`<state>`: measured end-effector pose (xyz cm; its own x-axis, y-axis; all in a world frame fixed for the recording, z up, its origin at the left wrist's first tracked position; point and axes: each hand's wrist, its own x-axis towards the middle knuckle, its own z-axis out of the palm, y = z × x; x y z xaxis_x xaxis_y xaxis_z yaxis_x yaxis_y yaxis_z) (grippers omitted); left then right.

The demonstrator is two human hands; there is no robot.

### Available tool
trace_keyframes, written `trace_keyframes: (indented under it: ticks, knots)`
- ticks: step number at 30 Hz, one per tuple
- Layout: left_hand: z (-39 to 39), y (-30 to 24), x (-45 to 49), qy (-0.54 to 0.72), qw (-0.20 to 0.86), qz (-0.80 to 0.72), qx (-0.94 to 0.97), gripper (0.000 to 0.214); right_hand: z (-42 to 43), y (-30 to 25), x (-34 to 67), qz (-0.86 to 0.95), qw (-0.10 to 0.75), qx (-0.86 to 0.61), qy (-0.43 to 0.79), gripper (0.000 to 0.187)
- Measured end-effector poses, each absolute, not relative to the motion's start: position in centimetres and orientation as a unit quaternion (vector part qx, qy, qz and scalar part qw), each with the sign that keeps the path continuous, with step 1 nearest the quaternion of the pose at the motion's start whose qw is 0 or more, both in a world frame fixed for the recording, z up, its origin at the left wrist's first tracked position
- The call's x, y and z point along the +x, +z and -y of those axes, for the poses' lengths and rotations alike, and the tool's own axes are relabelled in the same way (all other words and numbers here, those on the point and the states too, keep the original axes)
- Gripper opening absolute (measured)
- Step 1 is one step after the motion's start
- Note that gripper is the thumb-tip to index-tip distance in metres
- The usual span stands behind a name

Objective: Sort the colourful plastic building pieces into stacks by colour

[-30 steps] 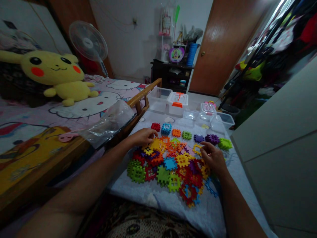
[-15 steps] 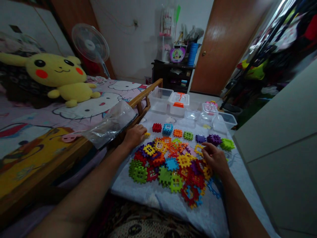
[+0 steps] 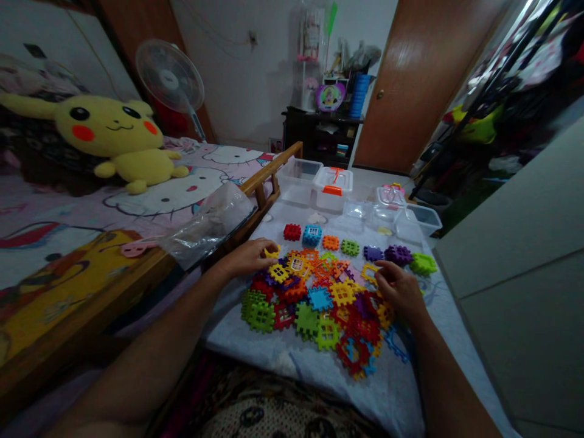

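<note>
- Here, in the head view, a yellow piece is being pinched between left hand fingertips at the far-left edge of the pile of toothed pieces.
- A yellow frame is being gripped by its right edge between the thumb and fingers of the right hand, at the pile's far right.
- The pile is being supported by a pale blue cloth.
- Beyond it, small stacks are being displayed in a row, from a red stack at left to a lime stack at right.
</note>
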<state>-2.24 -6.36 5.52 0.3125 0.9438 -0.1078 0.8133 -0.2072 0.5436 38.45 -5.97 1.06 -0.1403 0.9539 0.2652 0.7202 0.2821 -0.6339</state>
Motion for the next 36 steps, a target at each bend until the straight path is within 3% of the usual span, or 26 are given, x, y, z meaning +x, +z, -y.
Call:
trace_keyframes:
  ticks: [6,17,26,31,36]
  knots:
    - [7.2,5.9,-0.8,0.033,0.296,-0.563,0.771,0.060,6.0,1.1,38.5,0.731,0.321,-0.573,0.185,0.037]
    - [6.3,5.8,-0.7,-0.003,0.273,-0.552,0.788,0.052,6.0,1.3,38.4,0.731,0.322,-0.571,0.189,0.037]
    - [5.1,6.4,-4.4,0.113,0.275,-0.592,0.749,0.062,6.0,1.2,38.4,0.725,0.329,-0.575,0.186,0.037]
    - [4.0,3.7,-4.7,0.206,0.203,-0.655,0.698,0.061,6.1,1.2,38.4,0.728,0.330,-0.574,0.179,0.037]
    - [3.8,1.2,-4.3,0.209,0.188,-0.646,0.710,0.053,6.0,1.2,38.5,0.727,0.327,-0.576,0.181,0.037]
